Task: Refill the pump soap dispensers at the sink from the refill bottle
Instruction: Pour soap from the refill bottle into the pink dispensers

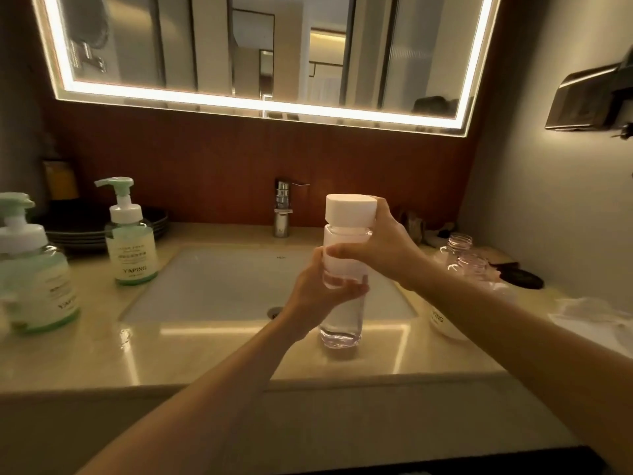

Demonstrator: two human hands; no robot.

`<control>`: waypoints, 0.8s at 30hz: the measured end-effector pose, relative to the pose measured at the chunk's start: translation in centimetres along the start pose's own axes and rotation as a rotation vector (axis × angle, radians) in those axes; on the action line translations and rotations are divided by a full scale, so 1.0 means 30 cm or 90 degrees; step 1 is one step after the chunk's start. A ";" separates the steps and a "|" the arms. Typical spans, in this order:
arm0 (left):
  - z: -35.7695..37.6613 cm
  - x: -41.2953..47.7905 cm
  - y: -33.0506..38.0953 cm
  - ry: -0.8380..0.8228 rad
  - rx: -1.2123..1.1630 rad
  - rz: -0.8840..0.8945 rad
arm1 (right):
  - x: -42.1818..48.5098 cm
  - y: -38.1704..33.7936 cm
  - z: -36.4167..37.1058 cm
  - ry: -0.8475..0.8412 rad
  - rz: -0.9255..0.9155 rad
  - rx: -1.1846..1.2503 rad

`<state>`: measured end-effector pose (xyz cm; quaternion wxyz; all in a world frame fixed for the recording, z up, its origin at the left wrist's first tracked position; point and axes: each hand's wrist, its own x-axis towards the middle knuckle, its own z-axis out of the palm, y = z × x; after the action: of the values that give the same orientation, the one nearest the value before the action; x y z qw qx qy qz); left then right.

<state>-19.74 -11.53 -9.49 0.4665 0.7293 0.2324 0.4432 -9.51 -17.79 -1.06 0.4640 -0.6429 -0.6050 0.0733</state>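
A tall clear refill bottle (342, 323) with a wide white cap (349, 209) is upright over the front rim of the sink. My left hand (317, 296) grips its body around the middle. My right hand (383, 248) holds the white cap from the right, thumb across the bottle's shoulder. Two green-and-white pump dispensers stand on the counter at left: one (132, 241) beside the basin, one (34, 269) at the far left edge. Open clear dispenser bottles (460, 252) without pumps stand at right, partly hidden behind my right forearm.
The white basin (219, 286) with its chrome tap (283, 207) fills the middle of the beige counter (171, 358). Dark stacked plates (85, 231) sit at back left. A dark round lid (524, 279) and white cloth (596, 317) lie at right. A lit mirror hangs above.
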 end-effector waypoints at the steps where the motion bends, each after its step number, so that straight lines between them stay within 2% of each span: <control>1: 0.003 -0.012 0.000 0.005 0.001 0.001 | -0.014 0.001 0.003 0.003 -0.001 -0.001; 8: 0.011 -0.043 0.017 0.004 0.011 0.014 | -0.050 -0.005 -0.011 0.001 0.002 -0.006; 10: 0.011 -0.050 0.027 0.013 0.005 0.002 | -0.043 -0.039 -0.028 0.047 -0.019 -0.018; 12: 0.013 -0.054 0.031 0.012 0.001 -0.005 | -0.028 -0.078 -0.048 0.090 -0.088 -0.104; 15: 0.018 -0.055 0.027 0.015 0.004 -0.008 | 0.005 -0.113 -0.062 0.045 -0.117 -0.348; 17: 0.016 -0.055 0.028 0.012 0.002 -0.011 | 0.029 -0.112 -0.056 0.009 -0.103 -0.433; 19: 0.014 -0.056 0.028 0.004 -0.004 -0.012 | 0.037 -0.112 -0.059 -0.040 -0.100 -0.375; 22: 0.014 -0.058 0.026 0.004 -0.018 -0.010 | 0.041 -0.127 -0.103 -0.178 -0.093 -0.191; 24: 0.015 -0.055 0.017 0.006 -0.021 -0.013 | 0.048 -0.134 -0.130 -0.233 -0.071 -0.158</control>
<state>-20.22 -13.20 -9.82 0.4817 0.7172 0.2347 0.4456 -9.45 -19.19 4.55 0.2670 -0.6367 -0.7180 0.0883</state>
